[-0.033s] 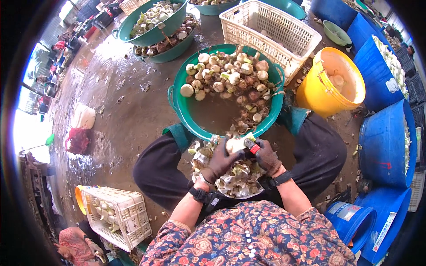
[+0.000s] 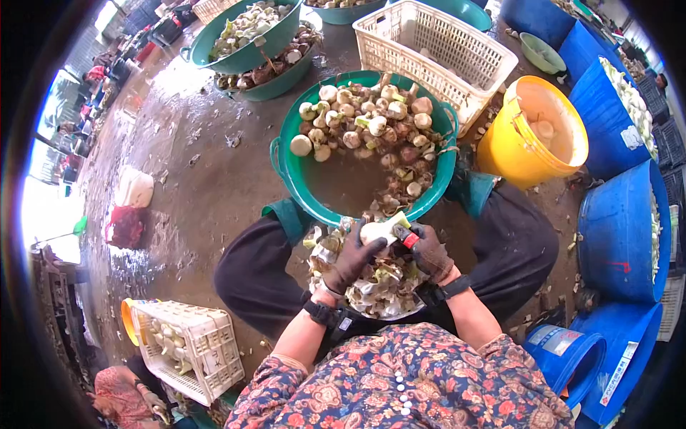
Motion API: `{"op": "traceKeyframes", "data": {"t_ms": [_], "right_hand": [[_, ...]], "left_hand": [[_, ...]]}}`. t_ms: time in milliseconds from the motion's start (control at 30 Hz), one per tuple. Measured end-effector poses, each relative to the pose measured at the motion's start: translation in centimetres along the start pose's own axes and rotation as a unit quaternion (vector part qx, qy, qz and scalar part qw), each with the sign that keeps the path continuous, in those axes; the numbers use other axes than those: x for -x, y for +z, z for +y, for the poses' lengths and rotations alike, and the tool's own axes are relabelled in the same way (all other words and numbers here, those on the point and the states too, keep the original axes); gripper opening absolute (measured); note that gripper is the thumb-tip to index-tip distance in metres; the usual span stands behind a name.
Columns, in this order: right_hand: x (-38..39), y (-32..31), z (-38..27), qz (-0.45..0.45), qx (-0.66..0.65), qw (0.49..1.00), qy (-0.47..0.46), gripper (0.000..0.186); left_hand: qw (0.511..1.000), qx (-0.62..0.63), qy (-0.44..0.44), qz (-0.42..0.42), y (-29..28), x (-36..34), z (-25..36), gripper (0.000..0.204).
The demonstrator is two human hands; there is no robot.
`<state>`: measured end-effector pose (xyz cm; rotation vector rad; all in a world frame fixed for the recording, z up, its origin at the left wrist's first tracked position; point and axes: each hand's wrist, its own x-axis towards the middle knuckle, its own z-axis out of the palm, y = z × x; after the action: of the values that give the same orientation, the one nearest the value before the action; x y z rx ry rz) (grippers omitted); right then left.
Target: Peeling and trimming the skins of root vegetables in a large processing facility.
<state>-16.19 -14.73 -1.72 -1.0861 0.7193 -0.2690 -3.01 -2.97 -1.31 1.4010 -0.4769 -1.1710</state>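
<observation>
Between my gloved hands is a pale garlic bulb (image 2: 374, 232), its cut greenish stem pointing up and to the right. My left hand (image 2: 353, 261) wraps round the bulb from the left, thumb across its near side. My right hand (image 2: 430, 254) is closed at the stem side, with a red band round one finger; whether it also holds a small tool I cannot make out. Below both hands, a heap of papery garlic skins (image 2: 386, 293) lies in my lap. Just beyond, a green tub (image 2: 280, 168) holds many unpeeled garlic bulbs (image 2: 357, 118) and loose roots.
A yellow bucket (image 2: 493, 146) and a cream plastic crate (image 2: 436, 61) stand beyond the tub at right. Blue barrels (image 2: 614, 229) line the right side. Another crate (image 2: 214, 350) with garlic sits at lower left, near another person (image 2: 121, 397). Stacked green basins (image 2: 275, 86) stand far left.
The garlic bulb has tipped slightly, its stem end a little higher. My left thumb has shifted a bit on it; everything else stays put.
</observation>
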Motion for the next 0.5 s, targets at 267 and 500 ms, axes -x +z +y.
{"op": "traceKeyframes", "data": {"t_ms": [267,500], "right_hand": [[-2.8,-0.5,2.5,-0.055,0.122,0.986,-0.095,0.019],[-3.3,0.3,5.1,0.042,0.016,0.991,-0.129,0.021]], "left_hand": [[0.906,0.404,-0.095,-0.085,-1.0,1.7,0.8,0.052],[0.964,0.24,-0.033,-0.11,-1.6,-0.8,-5.9,0.051]]}}
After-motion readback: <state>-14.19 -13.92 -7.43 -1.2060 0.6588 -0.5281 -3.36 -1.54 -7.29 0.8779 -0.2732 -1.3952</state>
